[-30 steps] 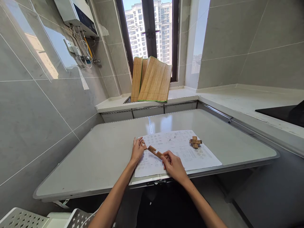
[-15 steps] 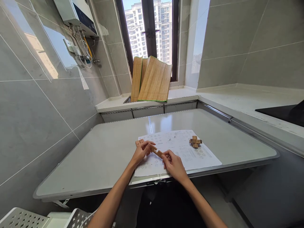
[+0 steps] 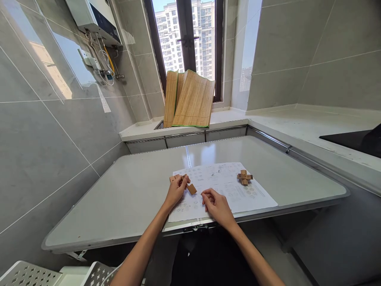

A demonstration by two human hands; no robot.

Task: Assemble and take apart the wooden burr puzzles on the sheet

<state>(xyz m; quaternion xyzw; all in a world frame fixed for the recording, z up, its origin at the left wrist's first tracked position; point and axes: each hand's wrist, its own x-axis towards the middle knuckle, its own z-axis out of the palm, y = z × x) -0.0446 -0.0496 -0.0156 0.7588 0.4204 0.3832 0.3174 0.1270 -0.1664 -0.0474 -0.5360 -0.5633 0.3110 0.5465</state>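
My left hand (image 3: 176,191) is closed on a notched wooden puzzle piece (image 3: 192,189), above the left part of a printed paper sheet (image 3: 220,202). Part of the piece is hidden behind the fingers. More wooden pieces (image 3: 172,178) show just beyond that hand, partly covered by it. To the right, my right hand (image 3: 216,204) hovers low over the sheet with its fingers curled together and nothing seen between them. A cross-shaped wooden puzzle (image 3: 245,177), put together from several pieces, sits on the sheet's right side.
The sheet lies on a pale folding table (image 3: 125,198) with a seam down its middle. Behind it, a bamboo mat (image 3: 193,103) leans by the window on a white ledge (image 3: 229,116). White perforated baskets (image 3: 29,274) stand below at the left.
My right hand has let go of the wooden piece, which both hands held before. The piece has turned in my left hand, now showing a broad face.
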